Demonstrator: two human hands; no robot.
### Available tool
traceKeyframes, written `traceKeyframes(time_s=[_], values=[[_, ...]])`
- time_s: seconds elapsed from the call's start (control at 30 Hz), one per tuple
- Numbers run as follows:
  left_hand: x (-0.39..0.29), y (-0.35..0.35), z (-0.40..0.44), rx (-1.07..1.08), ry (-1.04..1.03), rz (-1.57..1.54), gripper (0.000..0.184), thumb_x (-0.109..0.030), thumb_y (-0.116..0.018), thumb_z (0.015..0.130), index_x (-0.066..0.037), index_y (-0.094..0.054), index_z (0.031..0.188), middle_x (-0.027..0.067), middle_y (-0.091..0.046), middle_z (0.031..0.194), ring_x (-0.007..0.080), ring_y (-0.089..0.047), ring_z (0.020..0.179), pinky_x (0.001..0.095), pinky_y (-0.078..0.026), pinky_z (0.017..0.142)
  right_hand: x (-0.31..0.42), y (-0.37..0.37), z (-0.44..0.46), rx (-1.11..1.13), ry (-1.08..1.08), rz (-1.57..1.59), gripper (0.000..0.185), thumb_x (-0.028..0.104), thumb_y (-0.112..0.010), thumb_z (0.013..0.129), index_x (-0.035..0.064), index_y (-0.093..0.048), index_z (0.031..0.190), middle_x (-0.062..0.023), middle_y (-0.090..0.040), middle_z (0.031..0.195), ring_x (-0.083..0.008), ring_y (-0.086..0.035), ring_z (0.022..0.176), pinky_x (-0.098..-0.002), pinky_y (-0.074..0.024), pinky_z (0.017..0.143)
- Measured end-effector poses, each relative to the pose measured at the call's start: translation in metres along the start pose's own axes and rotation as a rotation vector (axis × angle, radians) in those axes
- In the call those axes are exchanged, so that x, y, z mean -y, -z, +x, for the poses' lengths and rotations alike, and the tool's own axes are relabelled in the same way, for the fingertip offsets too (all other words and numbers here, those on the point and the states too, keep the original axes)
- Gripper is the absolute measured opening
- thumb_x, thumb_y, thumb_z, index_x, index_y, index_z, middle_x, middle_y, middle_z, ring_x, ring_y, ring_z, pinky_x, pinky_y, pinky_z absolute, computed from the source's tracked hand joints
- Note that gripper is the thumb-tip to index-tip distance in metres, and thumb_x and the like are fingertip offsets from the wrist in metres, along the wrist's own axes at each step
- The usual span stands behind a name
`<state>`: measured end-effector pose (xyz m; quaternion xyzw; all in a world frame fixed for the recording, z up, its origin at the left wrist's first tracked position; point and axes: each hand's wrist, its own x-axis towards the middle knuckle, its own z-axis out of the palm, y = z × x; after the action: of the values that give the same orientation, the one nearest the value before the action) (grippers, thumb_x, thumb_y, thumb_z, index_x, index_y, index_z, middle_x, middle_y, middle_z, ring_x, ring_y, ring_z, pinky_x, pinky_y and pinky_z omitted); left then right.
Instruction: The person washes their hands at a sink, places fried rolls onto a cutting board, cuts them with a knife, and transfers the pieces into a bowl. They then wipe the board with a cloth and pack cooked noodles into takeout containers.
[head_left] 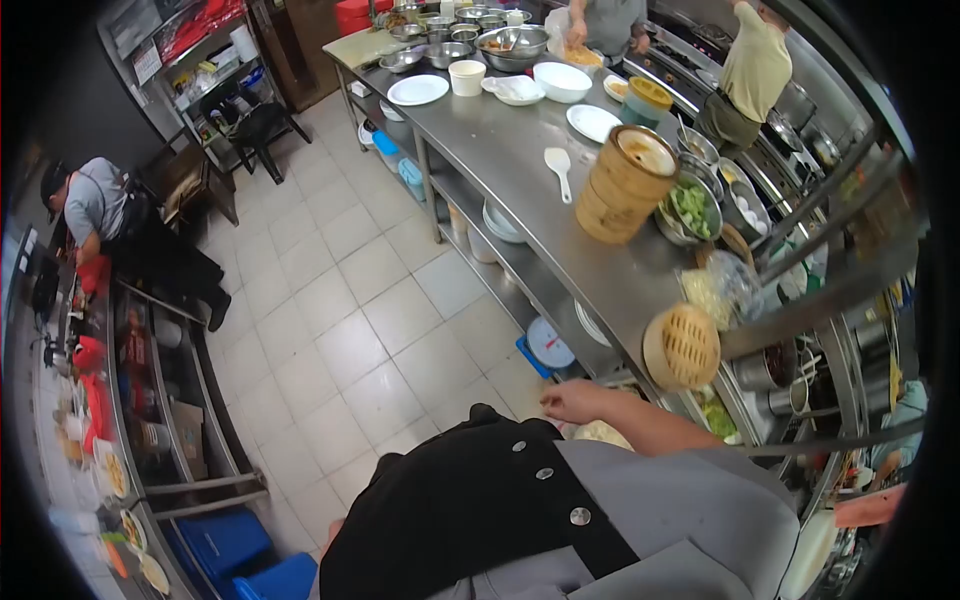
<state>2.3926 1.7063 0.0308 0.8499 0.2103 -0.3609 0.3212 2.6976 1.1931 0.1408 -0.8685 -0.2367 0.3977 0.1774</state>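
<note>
The scale (547, 347) is blue and white.

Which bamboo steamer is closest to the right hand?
The short steamer with the slatted top, by the near end of the metal table. The tall steamer stack stands farther along, away from the right hand.

Right fingers (554, 402) near the steel table (480, 145)

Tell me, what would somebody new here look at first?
Probably the tall, round, tan bamboo steamer, standing on the long silver metal table beside bright green leaves. Then maybe the round white dial scale with a blue base, on the metal shelf below, above the person's bare right hand in the picture.
</note>
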Motion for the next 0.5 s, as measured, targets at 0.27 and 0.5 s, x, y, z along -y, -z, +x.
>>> traceKeyframes(time_s=[0.27, 0.5], values=[[-0.102, 0.126, 0.180, -0.081, 0.110, -0.369, 0.041, -0.038, -0.056, 0.095, -0.002, -0.071, 0.108, 0.0226, -0.071, 0.103, 0.0343, -0.069, 0.099, 0.0406, -0.052, 0.088, 0.064, 0.137, 0.131, -0.263, 0.072, 0.237, 0.033, 0.032, -0.062, 0.090, 0.0084, -0.070, 0.112, -0.0152, -0.072, 0.097, -0.0309, -0.070, 0.092, -0.0415, -0.0548, 0.080], [-0.144, 0.300, 0.324, -0.092, -0.005, -0.379, 0.041, -0.037, -0.055, 0.096, -0.001, -0.070, 0.108, 0.0222, -0.071, 0.104, 0.0340, -0.069, 0.100, 0.0406, -0.052, 0.089, 0.031, 0.107, 0.195, 0.249, -0.381, 0.086, 0.023, 0.029, -0.065, 0.087, 0.0120, -0.074, 0.101, -0.0169, -0.071, 0.087, -0.0321, -0.068, 0.081, -0.0440, -0.0525, 0.072]])
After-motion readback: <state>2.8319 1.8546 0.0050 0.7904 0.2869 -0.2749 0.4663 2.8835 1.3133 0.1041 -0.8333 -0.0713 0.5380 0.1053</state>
